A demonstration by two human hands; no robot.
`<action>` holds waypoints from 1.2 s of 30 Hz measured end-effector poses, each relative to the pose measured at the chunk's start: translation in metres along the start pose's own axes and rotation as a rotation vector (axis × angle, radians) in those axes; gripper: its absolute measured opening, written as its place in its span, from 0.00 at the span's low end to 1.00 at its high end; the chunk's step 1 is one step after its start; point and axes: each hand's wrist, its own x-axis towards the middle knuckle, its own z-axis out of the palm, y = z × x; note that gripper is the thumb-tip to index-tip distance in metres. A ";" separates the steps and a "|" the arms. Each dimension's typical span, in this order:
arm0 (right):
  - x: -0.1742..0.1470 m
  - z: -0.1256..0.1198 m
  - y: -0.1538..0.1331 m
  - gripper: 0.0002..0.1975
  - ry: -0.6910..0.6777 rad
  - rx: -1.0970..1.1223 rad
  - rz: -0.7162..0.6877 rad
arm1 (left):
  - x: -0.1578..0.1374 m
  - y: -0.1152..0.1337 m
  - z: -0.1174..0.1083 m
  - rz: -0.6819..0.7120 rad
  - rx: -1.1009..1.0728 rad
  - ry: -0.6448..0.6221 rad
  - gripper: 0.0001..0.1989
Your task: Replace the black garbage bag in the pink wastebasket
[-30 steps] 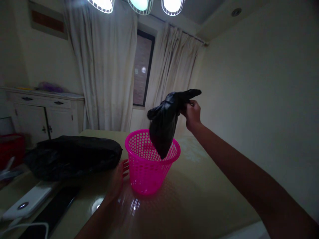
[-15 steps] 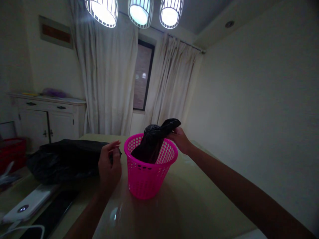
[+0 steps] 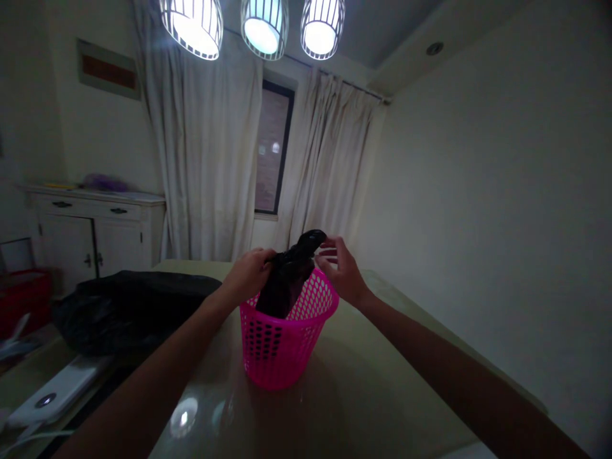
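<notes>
Two hands, one bag, one basket

Both hands up at basket top. Left hand [image 3: 248, 273] pinching black bag [image 3: 289, 274] at its left side, fingers curled in tight. Right hand [image 3: 340, 271] w/ fingers spread, tips just touching bag's top lump, not gripping it yet as far as can be seen. Bag bunched up, bottom part down inside pink basket [image 3: 284, 331], top part poking out above rim. Basket standing upright on shiny worktop [image 3: 363, 382], near the middle.

How to do it well, prob:
- Find bag's open edge first, don't just tug the lump.
- Pull edge apart w/ both hands, one each side.
- Go slow: thin plastic, tears easy on basket holes.
- Push bottom down so it sits flat inside.
- Fold edge over rim all round, snug.
- Keep basket steady; light, could tip or slide on slick top.

Nearby: big black bag pile [image 3: 129, 306] on left, close to basket but apart. White flat gadget [image 3: 52, 392] at near left edge. Dim light, so bag folds hard to see; can't tell where opening is.
</notes>
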 end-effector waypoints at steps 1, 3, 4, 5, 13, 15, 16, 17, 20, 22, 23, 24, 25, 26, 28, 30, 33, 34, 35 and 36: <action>-0.009 0.002 -0.005 0.24 -0.020 -0.061 -0.084 | -0.001 0.005 0.000 -0.022 0.042 0.013 0.16; -0.025 0.011 -0.014 0.29 -0.071 -0.214 -0.205 | -0.002 0.015 0.000 -0.074 0.087 0.030 0.16; -0.030 0.017 -0.018 0.30 -0.095 -0.284 -0.236 | -0.002 0.020 0.000 -0.093 0.099 0.036 0.16; -0.034 0.023 -0.020 0.30 -0.114 -0.339 -0.246 | -0.001 0.024 -0.001 -0.105 0.113 0.042 0.17; -0.006 0.020 -0.011 0.10 -0.218 -0.441 -0.052 | -0.011 0.021 -0.016 -0.016 0.364 0.078 0.18; -0.002 0.014 -0.008 0.11 -0.198 -0.444 -0.062 | -0.015 0.013 -0.015 0.083 0.429 0.144 0.24; -0.001 0.013 -0.007 0.12 -0.187 -0.434 -0.068 | -0.016 0.011 -0.013 0.140 0.419 0.146 0.30; -0.001 0.013 -0.007 0.13 -0.174 -0.419 -0.077 | -0.016 0.009 -0.010 0.189 0.385 0.122 0.33; -0.003 0.015 -0.008 0.15 -0.141 -0.351 -0.118 | -0.014 0.008 -0.002 0.244 0.246 -0.016 0.22; -0.005 0.014 -0.005 0.15 -0.141 -0.331 -0.132 | -0.012 0.006 -0.001 0.215 0.193 -0.061 0.16; -0.005 0.011 -0.001 0.15 -0.152 -0.346 -0.130 | -0.011 0.003 -0.002 0.192 0.175 -0.064 0.15; -0.005 0.008 0.004 0.14 -0.173 -0.381 -0.117 | -0.010 -0.002 -0.005 0.163 0.164 -0.052 0.15; -0.004 0.003 0.011 0.13 -0.203 -0.430 -0.094 | -0.010 -0.008 -0.008 0.129 0.158 -0.024 0.15; -0.004 -0.001 0.017 0.11 -0.242 -0.481 -0.062 | -0.010 -0.014 -0.011 0.093 0.154 0.013 0.15; -0.002 -0.006 0.029 0.09 -0.314 -0.537 -0.011 | -0.009 -0.024 -0.016 0.027 0.141 0.081 0.15; -0.001 -0.005 0.033 0.08 -0.328 -0.459 -0.022 | -0.009 -0.026 -0.018 -0.030 0.094 0.099 0.14; -0.004 0.009 0.024 0.20 -0.360 -0.193 -0.107 | -0.007 -0.014 -0.014 -0.085 -0.042 0.064 0.15; -0.006 0.014 0.018 0.26 -0.406 -0.122 -0.128 | -0.007 -0.009 -0.012 -0.078 -0.081 0.048 0.16; -0.008 0.019 0.013 0.30 -0.454 -0.080 -0.147 | -0.007 -0.004 -0.010 -0.060 -0.113 0.035 0.16; -0.010 0.023 0.007 0.32 -0.486 -0.062 -0.163 | -0.006 0.000 -0.008 -0.040 -0.141 0.025 0.17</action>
